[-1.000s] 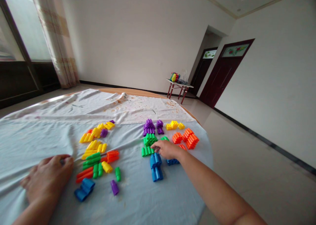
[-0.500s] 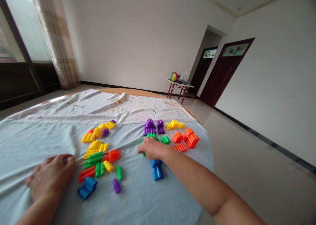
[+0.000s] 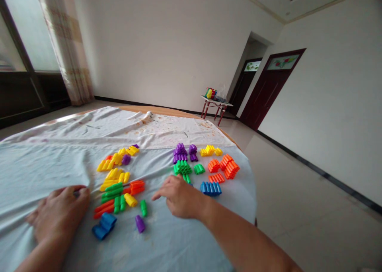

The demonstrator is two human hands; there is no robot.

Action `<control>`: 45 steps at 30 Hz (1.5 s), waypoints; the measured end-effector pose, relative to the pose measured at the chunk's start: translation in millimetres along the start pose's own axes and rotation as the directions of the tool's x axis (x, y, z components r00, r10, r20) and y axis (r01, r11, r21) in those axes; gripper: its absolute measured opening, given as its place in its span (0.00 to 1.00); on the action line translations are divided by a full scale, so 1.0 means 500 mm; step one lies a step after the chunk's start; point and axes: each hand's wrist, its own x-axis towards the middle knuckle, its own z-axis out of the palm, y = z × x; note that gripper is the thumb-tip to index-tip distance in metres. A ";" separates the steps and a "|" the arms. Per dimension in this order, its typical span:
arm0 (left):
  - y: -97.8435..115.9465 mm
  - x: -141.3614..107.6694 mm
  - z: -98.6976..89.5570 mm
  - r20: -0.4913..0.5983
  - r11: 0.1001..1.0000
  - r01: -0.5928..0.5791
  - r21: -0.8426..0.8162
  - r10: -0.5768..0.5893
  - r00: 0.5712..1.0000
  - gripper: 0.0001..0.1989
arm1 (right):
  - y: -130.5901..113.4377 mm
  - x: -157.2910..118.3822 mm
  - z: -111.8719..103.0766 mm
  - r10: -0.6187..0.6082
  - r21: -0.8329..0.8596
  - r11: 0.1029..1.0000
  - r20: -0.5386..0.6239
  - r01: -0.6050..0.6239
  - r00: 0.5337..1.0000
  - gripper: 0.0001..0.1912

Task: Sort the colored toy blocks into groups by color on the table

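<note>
My left hand (image 3: 61,210) lies palm down on the cloth at the left, its fingers loosely spread and nothing seen in it. Just right of it are blue plastic tubes (image 3: 104,226), orange tubes (image 3: 104,208) and green tubes (image 3: 112,191). My right hand (image 3: 182,196) is over the middle of the cloth, forefinger stretched leftward, with no piece visible in it. Near its fingertip are a single green tube (image 3: 143,208) and a purple tube (image 3: 139,224). Behind its knuckles stands a green tube cluster (image 3: 182,167); the hand partly hides a few green and blue pieces.
Farther back on the right are purple clusters (image 3: 180,152), yellow ones (image 3: 210,150), orange ones (image 3: 229,166) and a blue row (image 3: 211,188). Yellow tubes (image 3: 115,174) lie at the left. A small table (image 3: 216,102) with bags stands by the far wall.
My right hand has drawn back from the green cluster, toward me and to the left, uncovering more of the green and blue pieces. My left hand stays in place.
</note>
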 end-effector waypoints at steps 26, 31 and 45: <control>0.004 -0.034 -0.014 -0.103 0.990 -0.058 -0.125 0.045 0.994 0.24 | -0.040 -0.008 0.201 0.158 0.305 0.951 -0.319 -0.057 0.934 0.23; 0.005 -0.037 -0.014 -0.116 0.991 -0.051 -0.124 0.037 0.993 0.24 | -0.051 -0.014 0.196 0.091 0.310 0.951 -0.268 -0.003 0.959 0.15; 0.000 -0.035 -0.005 -0.149 0.989 -0.055 -0.137 0.034 0.988 0.22 | -0.069 0.217 0.164 0.062 0.130 0.991 -0.173 -0.039 0.983 0.23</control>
